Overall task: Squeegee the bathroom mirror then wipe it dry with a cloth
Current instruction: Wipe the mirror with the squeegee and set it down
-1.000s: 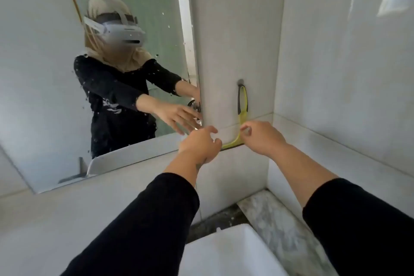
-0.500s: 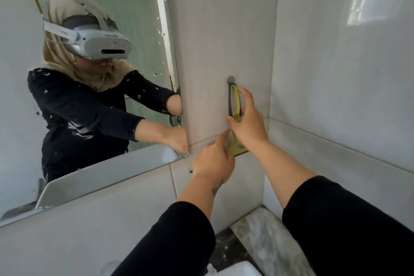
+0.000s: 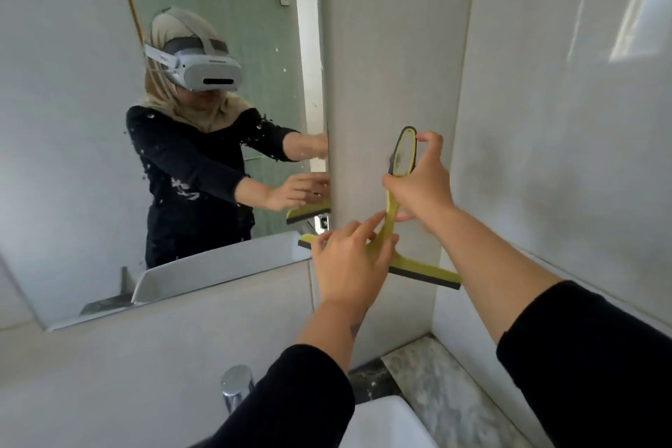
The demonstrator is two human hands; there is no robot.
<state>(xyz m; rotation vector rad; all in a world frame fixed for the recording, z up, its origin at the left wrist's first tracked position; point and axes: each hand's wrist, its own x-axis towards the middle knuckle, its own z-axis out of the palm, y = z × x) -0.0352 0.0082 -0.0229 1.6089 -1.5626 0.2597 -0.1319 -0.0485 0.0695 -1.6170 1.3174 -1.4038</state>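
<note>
Near: sink basin [image 3: 385, 422], tap [image 3: 236, 385] below us. Our left hand [image 3: 349, 265] loosely open, fingers [image 3: 367, 225] touching squeegee [image 3: 391, 225] neck. Our right hand [image 3: 422, 185] wrapped round handle, wrist raised, blade hanging beside tiled wall [image 3: 381, 47]. We judge squeegee light, rigid, rubber edge flexible; best gripped mid-handle. Far left: mirror [image 3: 72, 120], droplet-speckled

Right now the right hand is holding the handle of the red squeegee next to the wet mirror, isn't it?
Not quite: the squeegee is yellow-green with a dark rubber blade, not red, as the head view shows. The rest holds: the right hand grips its handle beside the droplet-spotted wall mirror.
</note>
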